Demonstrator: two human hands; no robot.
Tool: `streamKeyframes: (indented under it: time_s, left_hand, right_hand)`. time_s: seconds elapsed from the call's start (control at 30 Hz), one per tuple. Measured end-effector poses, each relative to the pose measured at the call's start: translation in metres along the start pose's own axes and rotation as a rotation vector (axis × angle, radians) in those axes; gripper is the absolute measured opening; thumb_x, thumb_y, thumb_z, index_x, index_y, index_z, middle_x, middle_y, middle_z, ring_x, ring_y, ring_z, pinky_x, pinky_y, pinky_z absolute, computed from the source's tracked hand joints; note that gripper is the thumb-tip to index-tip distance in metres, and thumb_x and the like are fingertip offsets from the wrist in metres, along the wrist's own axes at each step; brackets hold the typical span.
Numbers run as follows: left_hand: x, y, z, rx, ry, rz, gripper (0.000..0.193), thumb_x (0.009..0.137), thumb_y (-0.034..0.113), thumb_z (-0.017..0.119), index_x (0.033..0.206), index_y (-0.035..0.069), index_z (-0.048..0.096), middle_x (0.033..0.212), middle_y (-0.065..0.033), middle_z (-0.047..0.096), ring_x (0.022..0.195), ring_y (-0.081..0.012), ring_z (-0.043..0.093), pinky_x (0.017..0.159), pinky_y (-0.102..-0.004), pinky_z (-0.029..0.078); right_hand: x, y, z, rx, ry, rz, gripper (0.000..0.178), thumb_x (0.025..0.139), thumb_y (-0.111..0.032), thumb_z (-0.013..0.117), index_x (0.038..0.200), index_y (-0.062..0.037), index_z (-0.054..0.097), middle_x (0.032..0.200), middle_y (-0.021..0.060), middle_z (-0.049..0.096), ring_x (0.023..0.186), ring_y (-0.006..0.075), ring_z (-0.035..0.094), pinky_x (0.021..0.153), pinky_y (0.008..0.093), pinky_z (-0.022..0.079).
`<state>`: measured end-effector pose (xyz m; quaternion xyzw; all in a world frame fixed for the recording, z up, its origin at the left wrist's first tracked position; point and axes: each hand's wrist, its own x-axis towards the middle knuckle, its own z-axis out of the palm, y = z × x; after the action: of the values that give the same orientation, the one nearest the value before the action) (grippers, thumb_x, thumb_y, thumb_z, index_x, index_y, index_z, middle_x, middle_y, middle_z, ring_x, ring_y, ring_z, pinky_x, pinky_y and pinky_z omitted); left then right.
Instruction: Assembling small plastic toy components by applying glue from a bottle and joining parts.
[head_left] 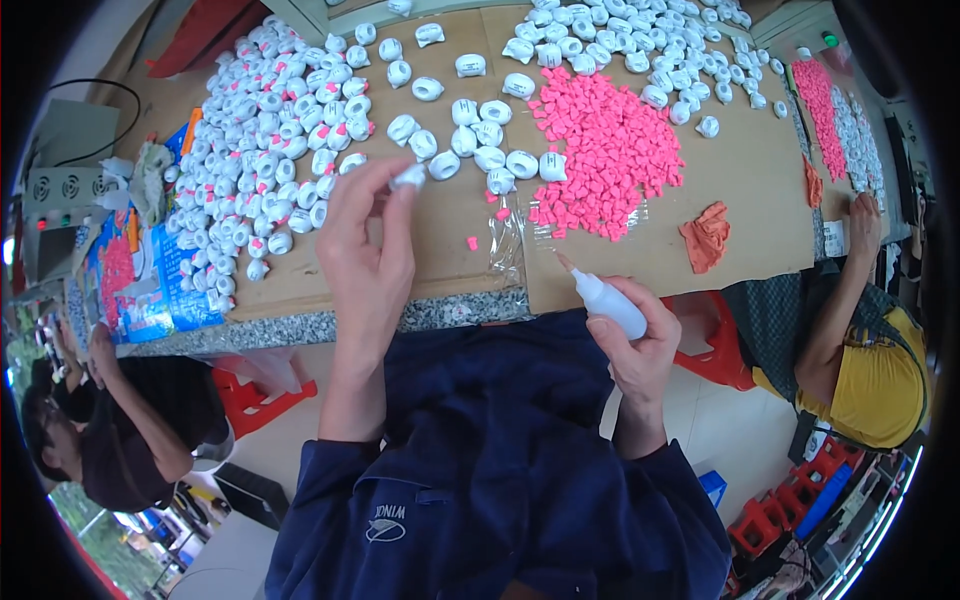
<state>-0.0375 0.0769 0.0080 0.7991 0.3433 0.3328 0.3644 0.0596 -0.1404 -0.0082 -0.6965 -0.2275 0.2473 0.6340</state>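
My left hand (pixel 365 245) is raised over the cardboard-covered table, thumb and fingers pinching a small white rounded plastic piece (pixel 408 178). My right hand (pixel 640 345) is wrapped around a white squeeze bottle (pixel 612 306) with a narrow tip that points up and left. Just beyond the bottle lies a heap of small pink pieces (pixel 605 150). Between the hands, farther back, stand several loose white pieces (pixel 464 139) with openings in them. A big pile of white pieces (pixel 265 130), many with pink bits on them, spreads to the left of my left hand.
More white pieces (pixel 620 35) cover the far side. A crumpled orange cloth (pixel 706 238) lies right of the pink heap. Clear tape (pixel 506 240) is stuck near the granite table edge (pixel 455 309). Co-workers sit at left (pixel 110 430) and right (pixel 860 370), with red stools (pixel 712 340) nearby.
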Motion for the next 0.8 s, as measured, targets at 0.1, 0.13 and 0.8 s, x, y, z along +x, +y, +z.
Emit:
streamKeyframes:
  time_s: [0.1, 0.13, 0.8]
  left_hand:
    - [-0.028, -0.003, -0.005, -0.859, -0.322, -0.366, 0.022, 0.086, 0.001, 0.054, 0.108, -0.005, 0.057, 0.099, -0.0109, 0.062, 0.081, -0.0133, 0.060, 0.072, -0.0234, 0.048]
    - [-0.034, -0.004, -0.005, -0.985, -0.406, -0.482, 0.026, 0.085, 0.001, 0.055, 0.110, -0.005, 0.055, 0.098, -0.0124, 0.062, 0.085, -0.0153, 0.061, 0.076, -0.0242, 0.049]
    - [-0.060, 0.001, -0.002, -1.029, -0.450, -0.584, 0.034, 0.082, -0.004, 0.058, 0.116, -0.005, 0.051, 0.103, -0.0121, 0.061, 0.092, -0.0162, 0.060, 0.082, -0.0257, 0.048]
  right_hand:
    - [0.000, -0.001, -0.004, -0.028, -0.011, -0.096, 0.034, 0.067, -0.004, 0.073, 0.099, 0.0024, 0.061, 0.079, 0.0062, 0.060, 0.070, 0.0123, 0.055, 0.062, 0.0221, 0.041]
    - [0.000, -0.003, -0.003, -0.046, -0.006, -0.111, 0.034, 0.066, -0.005, 0.074, 0.097, 0.0023, 0.062, 0.076, 0.0056, 0.059, 0.067, 0.0122, 0.053, 0.059, 0.0222, 0.039]
    - [-0.004, -0.015, 0.001, -0.179, -0.066, -0.282, 0.031, 0.061, -0.007, 0.074, 0.087, 0.0048, 0.065, 0.063, 0.0056, 0.054, 0.056, 0.0131, 0.043, 0.050, 0.0242, 0.032]
